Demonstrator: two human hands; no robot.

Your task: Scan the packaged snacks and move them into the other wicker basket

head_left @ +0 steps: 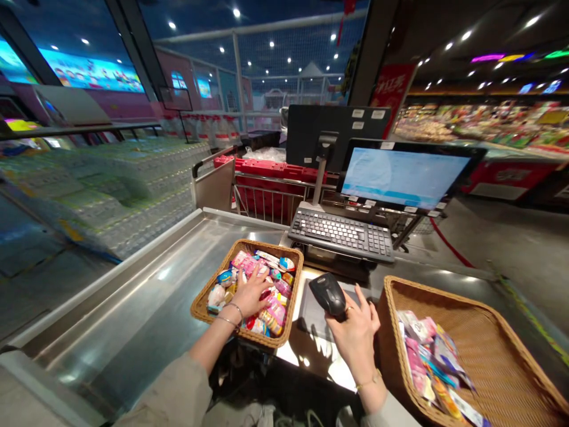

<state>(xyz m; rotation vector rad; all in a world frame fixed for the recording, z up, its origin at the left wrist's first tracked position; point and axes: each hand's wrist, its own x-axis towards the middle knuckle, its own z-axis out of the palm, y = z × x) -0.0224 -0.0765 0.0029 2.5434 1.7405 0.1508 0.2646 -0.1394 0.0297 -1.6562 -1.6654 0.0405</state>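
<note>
My left hand (pixel 250 293) reaches into a small wicker basket (pixel 208 290) full of colourful snack packets (pixel 273 290); its fingers curl down onto the packets, and what they grip is hidden. My right hand (pixel 355 332) is wrapped round the handle of a black barcode scanner (pixel 328 293), held over the counter between two baskets. A larger wicker basket (pixel 484 332) at the right holds several more packets (pixel 427 356) along its left side.
A steel checkout counter (pixel 146 296) runs to the left. Behind the baskets are a keyboard (pixel 341 233), a lit touchscreen (pixel 402 177) and a dark monitor back (pixel 329 133). A red shopping cart (pixel 267 184) stands beyond. Shop shelves line the far right.
</note>
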